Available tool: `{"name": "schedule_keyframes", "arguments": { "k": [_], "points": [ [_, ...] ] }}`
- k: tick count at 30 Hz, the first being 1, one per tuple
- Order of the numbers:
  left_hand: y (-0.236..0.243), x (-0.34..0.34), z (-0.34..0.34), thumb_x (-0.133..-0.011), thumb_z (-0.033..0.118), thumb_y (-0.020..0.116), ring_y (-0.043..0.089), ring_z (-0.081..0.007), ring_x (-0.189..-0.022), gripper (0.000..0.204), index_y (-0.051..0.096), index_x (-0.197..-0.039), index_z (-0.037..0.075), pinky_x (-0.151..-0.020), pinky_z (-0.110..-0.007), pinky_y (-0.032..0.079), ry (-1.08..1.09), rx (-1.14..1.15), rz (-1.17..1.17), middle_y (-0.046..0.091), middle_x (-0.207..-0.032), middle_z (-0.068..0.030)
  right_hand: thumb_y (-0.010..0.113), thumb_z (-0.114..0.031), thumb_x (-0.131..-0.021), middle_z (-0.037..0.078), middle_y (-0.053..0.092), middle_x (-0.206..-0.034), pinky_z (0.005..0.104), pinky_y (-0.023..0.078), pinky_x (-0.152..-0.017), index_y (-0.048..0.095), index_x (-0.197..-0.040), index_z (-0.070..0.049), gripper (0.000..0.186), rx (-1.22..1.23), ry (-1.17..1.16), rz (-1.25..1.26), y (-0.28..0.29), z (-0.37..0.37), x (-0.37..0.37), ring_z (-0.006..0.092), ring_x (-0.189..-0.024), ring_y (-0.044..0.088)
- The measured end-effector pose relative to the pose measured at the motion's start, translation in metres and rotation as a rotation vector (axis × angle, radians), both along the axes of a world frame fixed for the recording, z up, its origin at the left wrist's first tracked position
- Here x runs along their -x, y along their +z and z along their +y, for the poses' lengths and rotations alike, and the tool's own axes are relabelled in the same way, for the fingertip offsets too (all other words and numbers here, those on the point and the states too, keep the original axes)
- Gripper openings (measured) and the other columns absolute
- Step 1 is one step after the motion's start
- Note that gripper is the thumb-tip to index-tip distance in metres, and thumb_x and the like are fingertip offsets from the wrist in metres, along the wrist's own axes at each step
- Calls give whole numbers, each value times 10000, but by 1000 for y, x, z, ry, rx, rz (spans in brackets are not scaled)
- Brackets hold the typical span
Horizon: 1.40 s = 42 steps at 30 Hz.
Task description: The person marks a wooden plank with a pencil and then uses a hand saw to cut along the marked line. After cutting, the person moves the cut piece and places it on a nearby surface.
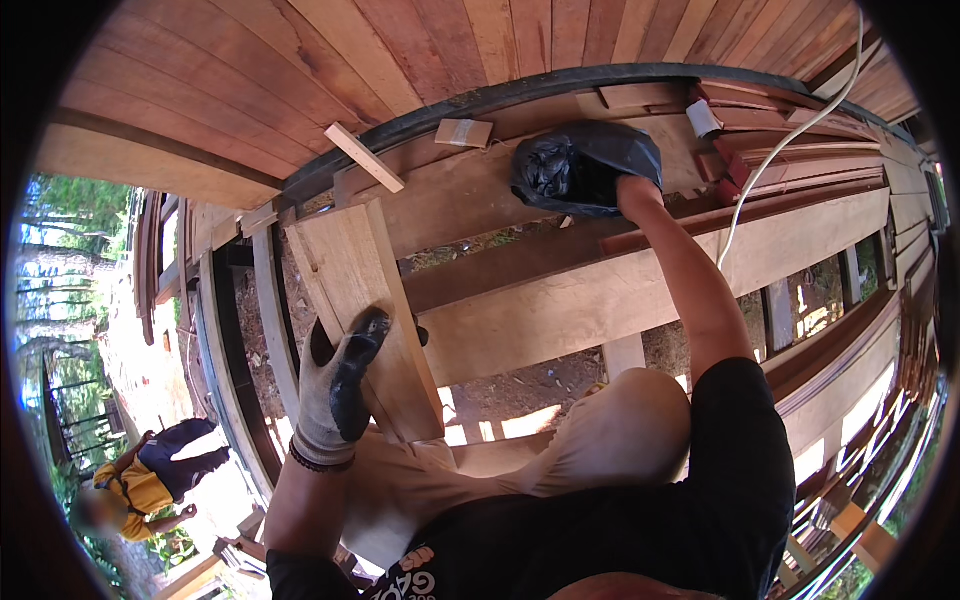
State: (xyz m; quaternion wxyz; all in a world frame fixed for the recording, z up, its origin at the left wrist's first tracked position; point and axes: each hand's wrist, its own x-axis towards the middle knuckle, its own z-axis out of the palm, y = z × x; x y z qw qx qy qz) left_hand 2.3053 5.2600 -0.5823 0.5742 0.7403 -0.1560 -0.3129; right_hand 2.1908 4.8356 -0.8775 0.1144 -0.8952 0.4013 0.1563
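My left hand, in a pale knitted glove with black coated fingers, is closed round a short, wide wooden board. The board stands tilted in front of my left knee, with the thumb across its face. My right arm stretches forward to a black plastic bag lying on the planks. Bare at the wrist, my right hand reaches into the bag's opening, and its fingers are hidden inside.
Long wooden beams cross below me with gaps down to bare ground. Reddish boards lie stacked at the right, beside a pale cable. A small wood strip lies near a plank wall. A person in yellow is farther left.
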Motion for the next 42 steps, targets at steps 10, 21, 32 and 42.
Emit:
{"name": "schedule_keyframes", "arguments": {
  "k": [10, 21, 32, 42],
  "points": [
    [13, -1, 2, -948, 208, 560, 683, -284, -918, 414, 489, -1266, -48, -795, -388, 566, 49, 61, 206, 660, -1029, -186, 621, -184, -818, 220, 677, -1059, 454, 532, -892, 684, -1025, -36, 262, 98, 91, -104, 25, 5, -11, 377, -1029, 649],
    [-15, -26, 19, -953, 81, 593, 675, -210, -939, 310, 550, -1220, -70, -824, -329, 539, -399, -25, -600, 650, -1082, -141, 641, -209, -786, 283, 660, -967, 493, 510, -877, 663, -985, 6, 294, 15, 261, -245, -1, -14, 8, 421, -976, 640],
    [-18, -9, -22, -914, 29, 633, 667, -148, -918, 317, 551, -1211, -45, -814, -255, 533, -97, 45, 304, 657, -1062, -89, 545, -236, -848, 245, 675, -983, 492, 513, -877, 704, -942, -70, 248, -29, 125, -251, -1, -14, 10, 412, -964, 647],
    [-188, -62, -119, -817, 342, 731, 628, -319, -1066, 633, 477, -1298, 19, -919, -414, 493, -835, -887, -932, 657, -1111, -181, 585, -139, -804, 230, 676, -871, 483, 517, -826, 680, -865, -61, 137, 41, -91, -525, -3, 8, 6, 403, -886, 653]
  ]
}}
